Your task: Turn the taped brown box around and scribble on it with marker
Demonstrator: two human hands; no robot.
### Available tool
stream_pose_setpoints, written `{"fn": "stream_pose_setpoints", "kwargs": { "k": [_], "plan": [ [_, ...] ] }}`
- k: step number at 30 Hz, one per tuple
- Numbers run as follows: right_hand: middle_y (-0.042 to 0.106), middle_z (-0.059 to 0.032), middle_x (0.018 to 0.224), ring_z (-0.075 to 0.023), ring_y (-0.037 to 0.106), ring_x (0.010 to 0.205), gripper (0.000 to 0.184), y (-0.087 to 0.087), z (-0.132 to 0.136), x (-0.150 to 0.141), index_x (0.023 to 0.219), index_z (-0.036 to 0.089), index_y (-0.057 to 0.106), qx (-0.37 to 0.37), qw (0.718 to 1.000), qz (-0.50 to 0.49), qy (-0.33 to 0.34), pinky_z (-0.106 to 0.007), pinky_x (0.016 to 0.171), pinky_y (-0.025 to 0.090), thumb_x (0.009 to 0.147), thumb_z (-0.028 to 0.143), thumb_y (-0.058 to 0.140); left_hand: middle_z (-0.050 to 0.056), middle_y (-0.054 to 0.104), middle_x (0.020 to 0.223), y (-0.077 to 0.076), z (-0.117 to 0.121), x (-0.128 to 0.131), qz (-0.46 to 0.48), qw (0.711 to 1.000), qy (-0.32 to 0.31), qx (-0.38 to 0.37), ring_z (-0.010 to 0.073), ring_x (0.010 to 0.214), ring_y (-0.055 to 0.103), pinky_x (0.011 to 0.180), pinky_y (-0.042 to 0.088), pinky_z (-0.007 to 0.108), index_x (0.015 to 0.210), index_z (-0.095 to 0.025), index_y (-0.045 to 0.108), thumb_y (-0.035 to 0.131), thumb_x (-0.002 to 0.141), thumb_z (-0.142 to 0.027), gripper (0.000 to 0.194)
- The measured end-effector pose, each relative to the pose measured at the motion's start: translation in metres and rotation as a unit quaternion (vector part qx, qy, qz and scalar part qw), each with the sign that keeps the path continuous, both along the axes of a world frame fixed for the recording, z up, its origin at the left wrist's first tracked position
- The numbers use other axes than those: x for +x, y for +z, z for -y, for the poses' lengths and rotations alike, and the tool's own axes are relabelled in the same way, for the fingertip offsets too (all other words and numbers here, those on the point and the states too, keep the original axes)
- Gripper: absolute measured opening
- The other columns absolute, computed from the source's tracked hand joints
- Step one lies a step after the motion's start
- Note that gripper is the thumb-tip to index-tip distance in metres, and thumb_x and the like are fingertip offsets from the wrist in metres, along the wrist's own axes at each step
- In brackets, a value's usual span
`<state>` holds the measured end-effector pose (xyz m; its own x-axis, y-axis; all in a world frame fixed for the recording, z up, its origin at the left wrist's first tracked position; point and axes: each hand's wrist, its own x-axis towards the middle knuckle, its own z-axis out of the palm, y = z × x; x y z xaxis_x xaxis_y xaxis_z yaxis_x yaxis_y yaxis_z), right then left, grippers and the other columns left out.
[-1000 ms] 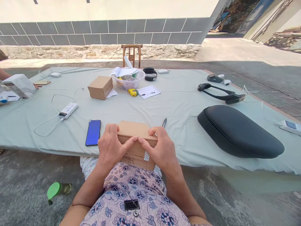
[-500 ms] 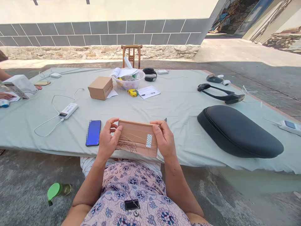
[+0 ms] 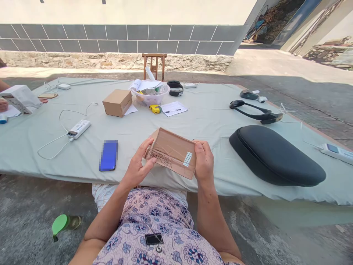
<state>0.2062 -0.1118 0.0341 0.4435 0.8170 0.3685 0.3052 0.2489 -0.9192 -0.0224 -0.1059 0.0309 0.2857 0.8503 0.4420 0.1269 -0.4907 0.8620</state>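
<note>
A small brown cardboard box [image 3: 172, 152] is held up in front of me over the near table edge, tilted, its taped face with a dotted white sticker turned towards me. My left hand [image 3: 138, 166] grips its left end, fingers curled round the corner. My right hand [image 3: 204, 162] clasps its right end, thumb on the face near the sticker. A blue phone [image 3: 109, 155] lies flat on the grey-green cloth [image 3: 209, 121] just left of my left hand.
A black padded case [image 3: 275, 154] lies to the right, a black neckband device [image 3: 255, 110] behind it. Further back are a second cardboard box [image 3: 117, 102], a clear bowl [image 3: 151, 95], a yellow tape measure [image 3: 155, 108], a white power bank [image 3: 77, 129] with cable. Another person's hand [image 3: 3, 105] is at far left.
The box went from resting under both hands at the table edge to being lifted and turned, taped face towards me, then tilted with its left end higher. My hands shifted to its ends.
</note>
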Motion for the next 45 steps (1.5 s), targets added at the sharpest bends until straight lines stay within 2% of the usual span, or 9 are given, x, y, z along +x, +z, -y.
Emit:
{"fn": "stream_pose_setpoints", "kwargs": {
  "k": [5, 10, 13, 17, 22, 28, 33, 38, 45],
  "plan": [
    [0.06, 0.0004, 0.08, -0.0164, 0.053, 0.072, 0.034, 0.006, 0.012, -0.015, 0.094, 0.022, 0.059, 0.004, 0.998, 0.049, -0.034, -0.029, 0.066, 0.041, 0.095, 0.053, 0.045, 0.008, 0.051, 0.154, -0.005, -0.002, 0.005, 0.041, 0.996, 0.063, -0.057, 0.0243, 0.144, 0.046, 0.119, 0.041, 0.039, 0.145, -0.026, 0.048, 0.055, 0.094, -0.034, 0.052],
    [0.061, -0.0012, 0.084, -0.0166, 0.055, 0.072, 0.028, 0.01, 0.024, -0.023, 0.097, 0.023, 0.058, 0.004, 0.996, 0.085, -0.034, -0.029, 0.065, 0.045, 0.096, 0.048, 0.046, 0.013, 0.059, 0.141, -0.016, -0.006, 0.009, 0.093, 0.977, 0.121, -0.151, 0.0257, 0.129, 0.06, 0.101, 0.054, 0.037, 0.138, -0.024, 0.048, 0.061, 0.091, -0.049, 0.055],
    [0.064, -0.0054, 0.098, -0.019, 0.06, 0.085, 0.027, 0.005, 0.029, -0.026, 0.102, 0.022, 0.058, 0.014, 0.995, 0.096, -0.012, -0.031, 0.072, 0.051, 0.094, 0.047, 0.048, 0.012, 0.065, 0.128, -0.017, -0.008, 0.011, 0.13, 0.972, 0.134, -0.144, 0.0228, 0.117, 0.065, 0.097, 0.055, 0.035, 0.132, -0.022, 0.05, 0.059, 0.091, -0.054, 0.053],
    [0.065, -0.0069, 0.102, -0.0204, 0.063, 0.092, 0.029, -0.008, 0.032, -0.037, 0.1, 0.023, 0.056, -0.025, 0.994, 0.081, 0.071, -0.032, 0.073, 0.056, 0.092, 0.05, 0.053, 0.013, 0.054, 0.145, -0.009, -0.013, 0.011, 0.171, 0.964, 0.192, -0.067, 0.0236, 0.13, 0.058, 0.106, 0.051, 0.034, 0.139, -0.026, 0.043, 0.067, 0.087, -0.05, 0.062],
    [0.07, -0.009, 0.099, -0.0225, 0.067, 0.08, 0.049, -0.031, 0.026, -0.051, 0.115, 0.02, 0.052, -0.121, 0.979, 0.09, 0.136, -0.034, 0.063, 0.056, 0.09, 0.062, 0.05, 0.011, 0.046, 0.156, 0.004, -0.023, 0.007, 0.063, 0.992, 0.102, 0.04, 0.0263, 0.146, 0.044, 0.121, 0.038, 0.041, 0.141, -0.026, 0.048, 0.061, 0.093, -0.039, 0.051],
    [0.073, -0.0143, 0.109, -0.0276, 0.071, 0.085, 0.065, -0.035, 0.022, -0.047, 0.134, 0.017, 0.045, -0.089, 0.983, 0.119, 0.103, -0.037, 0.068, 0.056, 0.091, 0.066, 0.048, 0.008, 0.043, 0.159, 0.015, -0.025, 0.009, -0.048, 0.993, 0.08, 0.073, 0.0249, 0.151, 0.035, 0.125, 0.029, 0.043, 0.145, -0.028, 0.047, 0.057, 0.093, -0.027, 0.053],
    [0.074, -0.0107, 0.098, -0.0241, 0.068, 0.071, 0.069, -0.025, 0.024, -0.042, 0.143, 0.017, 0.045, -0.082, 0.979, 0.173, 0.072, -0.036, 0.066, 0.055, 0.092, 0.064, 0.047, 0.008, 0.046, 0.155, 0.01, -0.029, 0.02, 0.046, 0.997, 0.065, 0.007, 0.0245, 0.146, 0.043, 0.123, 0.033, 0.042, 0.136, -0.027, 0.051, 0.053, 0.096, -0.034, 0.04],
    [0.074, -0.0102, 0.105, -0.0229, 0.067, 0.074, 0.069, -0.016, 0.017, -0.039, 0.15, 0.02, 0.042, -0.066, 0.968, 0.239, 0.045, -0.036, 0.069, 0.055, 0.095, 0.061, 0.045, 0.007, 0.051, 0.149, 0.004, -0.038, 0.028, 0.144, 0.985, 0.06, -0.069, 0.0216, 0.129, 0.057, 0.111, 0.046, 0.036, 0.129, -0.028, 0.052, 0.058, 0.094, -0.048, 0.041],
    [0.073, -0.0092, 0.11, -0.0229, 0.066, 0.075, 0.067, -0.008, -0.005, -0.04, 0.154, 0.024, 0.038, -0.098, 0.96, 0.257, 0.05, -0.035, 0.068, 0.052, 0.095, 0.055, 0.046, 0.003, 0.062, 0.134, 0.01, -0.055, 0.029, 0.182, 0.976, 0.067, -0.1, 0.0188, 0.118, 0.062, 0.1, 0.051, 0.031, 0.12, -0.03, 0.055, 0.063, 0.091, -0.047, 0.035]
  ]
}}
